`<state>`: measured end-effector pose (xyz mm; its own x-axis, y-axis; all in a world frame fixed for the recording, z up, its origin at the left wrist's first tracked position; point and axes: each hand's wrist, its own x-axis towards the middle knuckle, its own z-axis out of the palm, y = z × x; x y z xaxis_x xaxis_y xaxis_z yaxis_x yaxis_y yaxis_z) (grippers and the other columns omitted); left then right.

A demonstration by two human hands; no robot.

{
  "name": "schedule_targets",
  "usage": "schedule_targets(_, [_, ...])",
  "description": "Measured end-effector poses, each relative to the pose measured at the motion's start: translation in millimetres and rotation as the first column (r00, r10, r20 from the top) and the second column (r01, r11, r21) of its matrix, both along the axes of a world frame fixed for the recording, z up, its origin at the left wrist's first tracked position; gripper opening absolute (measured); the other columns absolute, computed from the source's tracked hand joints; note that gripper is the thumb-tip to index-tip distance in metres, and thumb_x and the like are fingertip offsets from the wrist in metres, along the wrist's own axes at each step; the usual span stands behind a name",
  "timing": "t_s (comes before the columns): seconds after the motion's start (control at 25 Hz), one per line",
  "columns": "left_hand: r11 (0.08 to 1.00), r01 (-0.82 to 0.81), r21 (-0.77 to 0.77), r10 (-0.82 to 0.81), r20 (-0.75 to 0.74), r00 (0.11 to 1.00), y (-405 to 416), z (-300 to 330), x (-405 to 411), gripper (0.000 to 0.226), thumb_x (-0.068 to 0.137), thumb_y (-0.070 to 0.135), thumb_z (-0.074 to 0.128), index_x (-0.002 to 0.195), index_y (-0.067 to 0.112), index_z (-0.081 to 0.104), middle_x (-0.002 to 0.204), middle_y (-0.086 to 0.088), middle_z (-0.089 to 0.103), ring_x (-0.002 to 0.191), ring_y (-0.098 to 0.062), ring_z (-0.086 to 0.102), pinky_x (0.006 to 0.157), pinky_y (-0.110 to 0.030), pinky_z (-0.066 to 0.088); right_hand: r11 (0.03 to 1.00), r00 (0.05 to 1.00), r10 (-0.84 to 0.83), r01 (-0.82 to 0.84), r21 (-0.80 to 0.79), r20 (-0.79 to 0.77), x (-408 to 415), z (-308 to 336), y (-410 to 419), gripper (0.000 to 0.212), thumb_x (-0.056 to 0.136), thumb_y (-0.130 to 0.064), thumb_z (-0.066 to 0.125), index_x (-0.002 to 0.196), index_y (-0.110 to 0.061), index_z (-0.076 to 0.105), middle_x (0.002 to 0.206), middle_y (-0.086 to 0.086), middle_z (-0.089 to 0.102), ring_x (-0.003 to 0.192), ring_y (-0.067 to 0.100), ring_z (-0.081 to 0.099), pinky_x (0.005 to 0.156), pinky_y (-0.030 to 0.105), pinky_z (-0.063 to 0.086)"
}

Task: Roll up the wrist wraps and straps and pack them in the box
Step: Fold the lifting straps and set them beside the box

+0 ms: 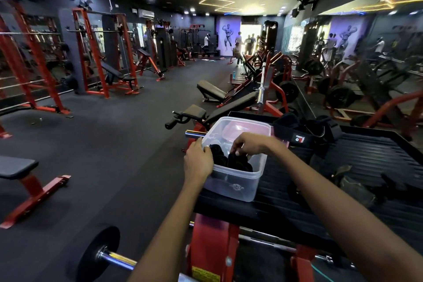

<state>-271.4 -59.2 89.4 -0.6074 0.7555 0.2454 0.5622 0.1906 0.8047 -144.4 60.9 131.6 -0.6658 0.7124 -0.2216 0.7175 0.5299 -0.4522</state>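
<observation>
A clear plastic box [235, 186] stands on the black ribbed platform [366, 162] of a red machine. Inside it lie rolled black wraps [218, 155], one to the left and one to the right. My left hand [198, 162] grips the box's left rim. My right hand [248, 144] reaches into the box from above, fingers pinched on the right-hand black roll [240, 162]. More black straps [304, 130], one with a red-and-white label, lie loose on the platform behind the box.
A pinkish lid [235, 128] lies under the box's far end. A chrome bar end [194, 134] sticks out left of the box. A barbell with a black plate [98, 256] is low left. Benches and racks fill the gym floor; people stand far back.
</observation>
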Motion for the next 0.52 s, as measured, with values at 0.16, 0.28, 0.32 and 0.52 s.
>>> schedule_targets(0.16, [1.000, 0.003, 0.014, -0.002, -0.003, 1.000, -1.7, 1.1, 2.6, 0.037, 0.095, 0.014, 0.038, 0.130, 0.009, 0.050, 0.128, -0.014, 0.054, 0.116, -0.035, 0.050, 0.095, -0.037, 0.038, 0.998, 0.999, -0.052, 0.052, -0.026, 0.015, 2.1, -4.6, -3.8, 0.029, 0.096, -0.016, 0.047, 0.123, -0.016, 0.057, 0.112, 0.007, 0.054, 0.090, 0.020, 0.054, 0.064, 0.025, 0.052])
schedule_targets(0.28, [1.000, -0.004, 0.020, 0.004, 0.003, 1.000, 0.3, -0.6, 1.1, 0.037, 0.094, 0.015, 0.038, 0.128, 0.011, 0.052, 0.124, -0.013, 0.056, 0.114, -0.036, 0.052, 0.094, -0.038, 0.039, 0.998, 0.998, -0.063, 0.063, -0.011, -0.007, -0.2, -1.4, -8.3, 0.035, 0.099, -0.029, 0.042, 0.130, -0.015, 0.052, 0.129, 0.007, 0.051, 0.108, 0.024, 0.052, 0.074, 0.030, 0.053])
schedule_targets(0.32, [1.000, -0.007, 0.015, 0.007, -0.004, 1.000, 1.5, -1.5, 0.0, 0.036, 0.094, 0.015, 0.037, 0.126, 0.011, 0.053, 0.122, -0.013, 0.056, 0.112, -0.036, 0.052, 0.093, -0.039, 0.040, 0.998, 0.998, -0.066, 0.066, 0.006, 0.004, -1.1, -0.3, -9.3, 0.037, 0.100, -0.032, 0.040, 0.131, -0.014, 0.050, 0.132, 0.008, 0.050, 0.112, 0.025, 0.051, 0.078, 0.033, 0.053])
schedule_targets(0.52, [1.000, 0.010, -0.017, -0.011, -0.049, 0.999, 4.6, -5.4, -2.8, 0.028, 0.091, 0.016, 0.039, 0.112, 0.010, 0.057, 0.113, -0.014, 0.060, 0.103, -0.037, 0.054, 0.087, -0.040, 0.042, 0.990, 0.999, -0.051, 0.050, 0.130, 0.007, 1.9, 1.5, -17.1, 0.044, 0.099, -0.039, 0.039, 0.128, -0.007, 0.053, 0.119, 0.009, 0.055, 0.102, 0.025, 0.053, 0.082, 0.033, 0.046])
